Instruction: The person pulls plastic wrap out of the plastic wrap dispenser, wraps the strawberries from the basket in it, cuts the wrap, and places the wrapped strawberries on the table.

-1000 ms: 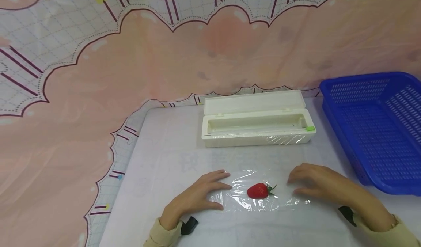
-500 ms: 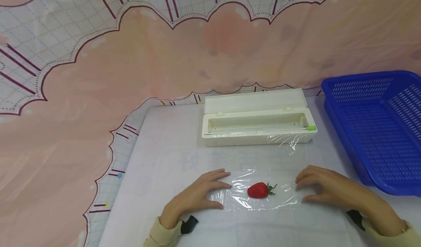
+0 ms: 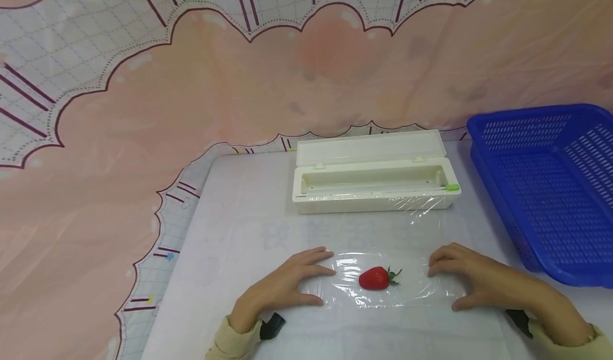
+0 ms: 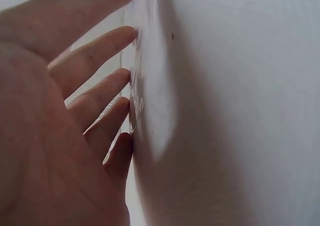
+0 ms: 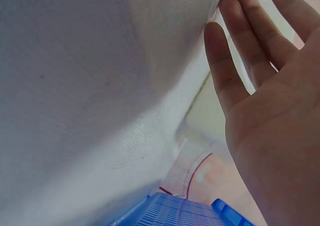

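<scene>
1 strawberry (image 3: 373,278) lies on clear film (image 3: 346,285). The left hand (image 3: 282,281), at 9 o'clock, and the right hand (image 3: 479,280), at 3, rest at the film's ends, fingers spread wide. A white box (image 3: 354,204) stands at 12 o'clock, a blue basket (image 3: 505,216) at 2.

Two hands (image 3: 282,281) (image 3: 483,280); one strawberry (image 3: 374,278), box (image 3: 371,178), basket (image 3: 551,197)

Cloth-screened spot, home or studio, can't tell which from where I stand. Pink cloud-print cloth (image 3: 306,88) rises behind a white counter (image 3: 239,200); blue slatted basket (image 3: 508,216) and white film dispenser (image 3: 345,205) on it.
</scene>
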`<state>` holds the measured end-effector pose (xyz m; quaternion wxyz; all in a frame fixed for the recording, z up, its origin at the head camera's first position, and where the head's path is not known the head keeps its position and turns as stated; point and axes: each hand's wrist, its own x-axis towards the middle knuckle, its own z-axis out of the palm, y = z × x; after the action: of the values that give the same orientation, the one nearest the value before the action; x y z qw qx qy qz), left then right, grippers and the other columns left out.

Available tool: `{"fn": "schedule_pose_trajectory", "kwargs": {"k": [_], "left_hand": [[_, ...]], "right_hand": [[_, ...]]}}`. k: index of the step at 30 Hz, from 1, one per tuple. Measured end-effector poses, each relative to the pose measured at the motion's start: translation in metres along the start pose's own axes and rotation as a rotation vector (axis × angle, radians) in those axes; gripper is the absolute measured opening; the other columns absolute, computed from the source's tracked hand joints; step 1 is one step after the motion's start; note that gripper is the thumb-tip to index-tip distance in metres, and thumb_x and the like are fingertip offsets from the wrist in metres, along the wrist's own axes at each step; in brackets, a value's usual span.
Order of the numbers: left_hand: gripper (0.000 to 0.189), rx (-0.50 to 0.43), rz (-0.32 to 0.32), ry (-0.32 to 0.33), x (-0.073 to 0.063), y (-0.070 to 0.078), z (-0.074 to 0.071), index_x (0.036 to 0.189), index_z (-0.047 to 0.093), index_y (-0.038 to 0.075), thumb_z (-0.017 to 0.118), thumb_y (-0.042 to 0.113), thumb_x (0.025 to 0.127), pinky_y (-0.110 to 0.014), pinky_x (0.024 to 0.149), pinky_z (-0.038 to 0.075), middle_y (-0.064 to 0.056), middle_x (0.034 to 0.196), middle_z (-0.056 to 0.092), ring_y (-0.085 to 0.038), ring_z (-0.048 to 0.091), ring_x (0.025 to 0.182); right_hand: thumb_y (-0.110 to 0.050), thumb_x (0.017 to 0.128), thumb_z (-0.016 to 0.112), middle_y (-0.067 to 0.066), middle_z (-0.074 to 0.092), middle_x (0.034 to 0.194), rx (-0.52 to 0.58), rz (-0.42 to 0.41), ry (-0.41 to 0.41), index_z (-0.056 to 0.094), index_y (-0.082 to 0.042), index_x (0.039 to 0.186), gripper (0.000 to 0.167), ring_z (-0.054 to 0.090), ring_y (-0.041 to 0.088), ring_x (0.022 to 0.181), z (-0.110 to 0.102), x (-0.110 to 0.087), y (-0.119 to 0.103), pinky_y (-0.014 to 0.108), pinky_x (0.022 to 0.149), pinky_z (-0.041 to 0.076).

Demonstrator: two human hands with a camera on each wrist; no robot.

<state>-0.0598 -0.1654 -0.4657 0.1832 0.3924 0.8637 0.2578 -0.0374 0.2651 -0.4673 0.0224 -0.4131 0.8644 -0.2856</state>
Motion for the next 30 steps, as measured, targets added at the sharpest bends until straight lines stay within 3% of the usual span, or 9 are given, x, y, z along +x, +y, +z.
{"fn": "schedule_pose_trajectory", "kwargs": {"k": [6,12,17,20,26,30], "left_hand": [[0.053,-0.073,0.010,0.022,-0.0013,-0.0036,0.0009,0.140,0.055,0.019,0.069,0.038,0.093,-0.047,0.120,0.027,0.006,0.158,0.037,-0.018,0.024,0.150],[0.020,-0.181,-0.069,0.028,-0.0021,-0.0022,0.0025,0.109,0.059,0.026,0.057,0.044,0.099,-0.046,0.122,0.024,0.011,0.157,0.038,-0.014,0.023,0.151],[0.019,-0.213,-0.110,0.018,-0.0021,0.0000,0.0015,0.100,0.059,0.031,0.051,0.049,0.101,-0.049,0.121,0.023,0.013,0.156,0.038,-0.013,0.022,0.151],[0.021,-0.200,-0.116,0.018,-0.0011,0.0008,0.0006,0.101,0.061,0.031,0.058,0.052,0.096,-0.049,0.121,0.024,0.014,0.156,0.038,-0.013,0.023,0.150],[0.046,-0.153,-0.116,0.005,0.0001,0.0023,0.0009,0.107,0.063,0.029,0.081,0.056,0.075,-0.050,0.120,0.026,0.015,0.157,0.035,-0.013,0.020,0.151],[0.048,-0.092,-0.092,-0.001,-0.0008,0.0022,0.0032,0.105,0.058,0.026,0.086,0.048,0.072,-0.049,0.120,0.026,0.011,0.159,0.033,-0.016,0.019,0.152]], "right_hand": [[-0.023,0.065,0.091,-0.010,0.057,0.117,0.022,0.003,0.012,0.062,-0.035,0.100,0.047,0.048,0.007,0.112,0.0010,0.0009,0.0002,0.002,0.101,0.025],[-0.024,0.073,0.087,-0.011,0.057,0.115,0.031,-0.007,0.018,0.063,-0.040,0.092,0.034,0.048,0.007,0.109,0.0015,0.0028,0.0011,0.005,0.097,0.030],[-0.019,0.076,0.085,-0.011,0.058,0.112,0.043,-0.036,0.044,0.063,-0.039,0.087,0.032,0.049,0.007,0.107,0.0021,0.0043,0.0016,0.006,0.097,0.030],[-0.014,0.078,0.083,-0.011,0.058,0.111,0.046,-0.044,0.065,0.063,-0.039,0.088,0.034,0.050,0.007,0.105,0.0030,0.0050,0.0025,0.005,0.097,0.030],[-0.011,0.079,0.082,-0.011,0.060,0.109,0.056,-0.042,0.087,0.063,-0.037,0.089,0.035,0.052,0.006,0.103,0.0034,0.0066,0.0044,0.004,0.097,0.031],[-0.009,0.079,0.082,-0.011,0.060,0.109,0.067,-0.048,0.092,0.064,-0.037,0.090,0.035,0.052,0.006,0.103,0.0028,0.0071,0.0040,0.004,0.097,0.031]]}}
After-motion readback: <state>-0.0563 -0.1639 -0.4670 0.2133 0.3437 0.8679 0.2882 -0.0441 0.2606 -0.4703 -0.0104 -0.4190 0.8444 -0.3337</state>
